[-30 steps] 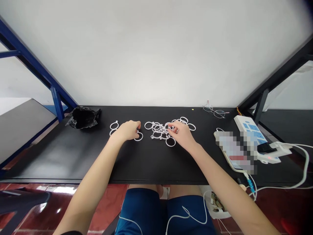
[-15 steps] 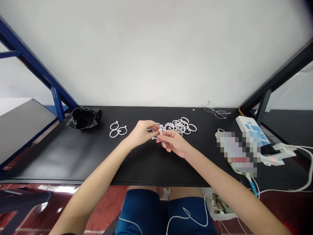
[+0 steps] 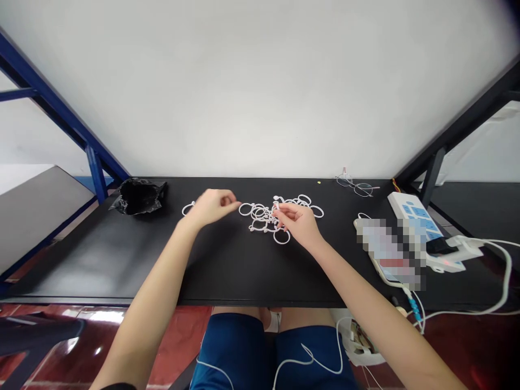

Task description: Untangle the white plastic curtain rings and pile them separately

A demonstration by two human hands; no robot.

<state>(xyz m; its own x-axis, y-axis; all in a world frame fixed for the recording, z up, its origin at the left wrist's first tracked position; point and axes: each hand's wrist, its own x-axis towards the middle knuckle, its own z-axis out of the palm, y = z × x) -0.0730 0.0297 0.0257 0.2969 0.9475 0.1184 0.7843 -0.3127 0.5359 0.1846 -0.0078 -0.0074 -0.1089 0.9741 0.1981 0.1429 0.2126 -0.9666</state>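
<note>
White plastic rings with small knobs or eyelets (image 3: 260, 213) lie in a loose pile at the middle of the black table. My right hand (image 3: 298, 221) is over the pile's right part, thumb and fingers pinched on a small white piece that looks like a ring's eyelet. Its own ring is hard to separate from those behind. To the left, my left hand (image 3: 213, 207) hovers with curled fingers, thumb and forefinger slightly apart, and nothing visible between them. The thumb tip is close to the pile's leftmost ring. Part of another white ring (image 3: 187, 208) shows beyond my left wrist.
A crumpled black plastic bag (image 3: 140, 196) sits open at the back left. Eyeglasses (image 3: 362, 189) lie at the back right. A phone (image 3: 388, 260), a power strip (image 3: 418, 212) and white cables take up the right side. Blue metal posts (image 3: 96, 172) frame the left.
My hands have parted from a small white piece they both touched. The left moved left and now covers most of the separate ring group; the right moved slightly right and up. The pile looks rearranged.
</note>
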